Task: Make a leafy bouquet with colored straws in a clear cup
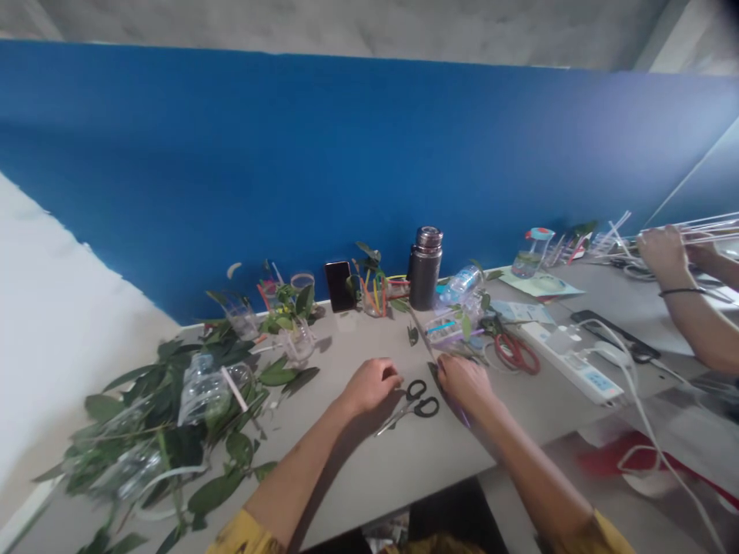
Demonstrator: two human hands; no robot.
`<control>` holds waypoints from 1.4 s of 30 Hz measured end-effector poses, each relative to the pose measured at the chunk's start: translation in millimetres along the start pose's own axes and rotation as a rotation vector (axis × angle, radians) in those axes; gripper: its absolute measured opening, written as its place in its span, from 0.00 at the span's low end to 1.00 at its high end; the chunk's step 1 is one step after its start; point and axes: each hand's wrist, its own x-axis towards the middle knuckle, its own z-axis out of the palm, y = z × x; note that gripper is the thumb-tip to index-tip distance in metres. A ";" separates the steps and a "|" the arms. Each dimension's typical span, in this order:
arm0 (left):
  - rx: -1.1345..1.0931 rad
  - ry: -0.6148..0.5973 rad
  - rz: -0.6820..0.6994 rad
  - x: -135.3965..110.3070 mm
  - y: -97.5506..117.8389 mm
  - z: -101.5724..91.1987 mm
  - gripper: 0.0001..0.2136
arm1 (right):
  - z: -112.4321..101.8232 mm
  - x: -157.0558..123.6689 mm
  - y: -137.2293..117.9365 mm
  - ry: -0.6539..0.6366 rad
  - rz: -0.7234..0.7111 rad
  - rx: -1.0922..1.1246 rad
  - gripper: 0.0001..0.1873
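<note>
The person's two hands rest low over the middle of the bench (358, 492), between its front and back edges. The left hand (374, 385) has its fingers curled inward, just beside the black-handled scissors (412, 402); no object shows in its grasp, but the palm is hidden, so whether it holds something cannot be told. The right hand (466, 381) is also bent at the fingers, close to a dark leaf (433, 372), with a purple strip (465, 418) by the wrist; whether it grips either cannot be told. The scissors lie on the bench between the hands, blades toward the front edge.

The work looks partway along. Near the back edge, a clear cup (299, 344) with greenery beside it and a container of coloured straws (374, 298) seem already arranged. Toward the left edge, a loose heap of leaves (216, 494) lies with a clear plastic bottle (202, 394) among it, so much of the greenery appears unused. No finished piece shows between the hands. Beyond the power strip (571, 365), toward the right edge, a co-worker's hand (663, 250) is at white sticks (713, 228).
</note>
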 end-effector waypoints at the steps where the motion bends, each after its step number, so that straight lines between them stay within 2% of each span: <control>1: -0.069 0.057 0.023 2.8 -5.0 2.7 0.07 | -0.6 1.6 -0.3 0.017 0.011 0.012 0.16; 4: -0.221 0.251 0.002 8.2 -22.1 11.3 0.12 | -6.4 -1.6 -1.6 0.116 0.062 0.111 0.16; 6: -0.309 0.258 -0.060 10.4 -32.4 14.2 0.15 | -10.3 -7.9 -4.0 0.159 0.077 0.175 0.18; 8: -0.367 0.302 -0.067 12.0 -38.6 14.4 0.19 | -11.5 -14.1 -8.8 0.175 0.048 0.217 0.21; 11: -0.401 0.452 -0.016 11.5 -39.0 12.9 0.23 | -8.8 -19.4 -21.6 0.164 -0.042 0.261 0.22; 14: -0.442 0.426 -0.062 6.1 -32.0 10.1 0.16 | -6.9 -20.3 -41.4 0.101 -0.159 0.292 0.18; 18: -0.362 0.413 -0.063 -3.1 -17.6 -3.2 0.21 | -13.1 -17.4 -71.8 0.063 -0.286 0.292 0.17; 19: -0.334 0.431 -0.036 -4.5 -14.1 -8.1 0.22 | -15.7 -16.2 -78.4 0.068 -0.303 0.288 0.17; 21: -0.301 0.546 0.028 -5.8 -9.4 -16.8 0.19 | -20.4 -13.8 -89.2 0.086 -0.326 0.285 0.16; 23: -0.307 0.630 0.056 -5.5 -9.5 -21.8 0.15 | -22.6 -13.0 -96.2 0.089 -0.344 0.292 0.14; 24: -0.321 0.634 0.044 -5.2 -11.4 -22.6 0.15 | -22.1 -13.6 -98.3 0.086 -0.347 0.299 0.14; 27: -0.354 0.553 -0.010 -5.2 -21.1 -20.3 0.17 | -14.4 -19.8 -98.5 0.053 -0.322 0.325 0.13; 30: -0.289 0.483 -0.020 -7.8 -28.0 -17.1 0.18 | -5.5 -28.3 -84.8 0.048 -0.295 0.397 0.13; 32: -0.253 0.438 -0.045 -9.8 -28.7 -15.5 0.23 | -7.9 -30.5 -62.8 0.121 -0.264 0.472 0.14; 34: -0.282 0.411 -0.066 -10.7 -27.9 -13.3 0.28 | -21.8 -26.7 -30.0 0.285 -0.164 0.518 0.19; 37: -0.409 0.401 -0.052 -8.4 -27.6 -7.8 0.34 | -58.1 -8.5 28.5 0.601 0.148 0.467 0.26; 38: -0.450 0.405 -0.039 -7.0 -27.8 -5.9 0.34 | -70.9 0.3 46.2 0.665 0.203 0.431 0.27; 40: -0.509 0.413 -0.026 -4.1 -28.2 -2.3 0.32 | -91.5 20.1 73.6 0.661 0.233 0.339 0.24; 42: -0.527 0.417 -0.036 -1.9 -27.9 0.4 0.28 | -102.4 39.9 88.0 0.542 0.171 0.258 0.19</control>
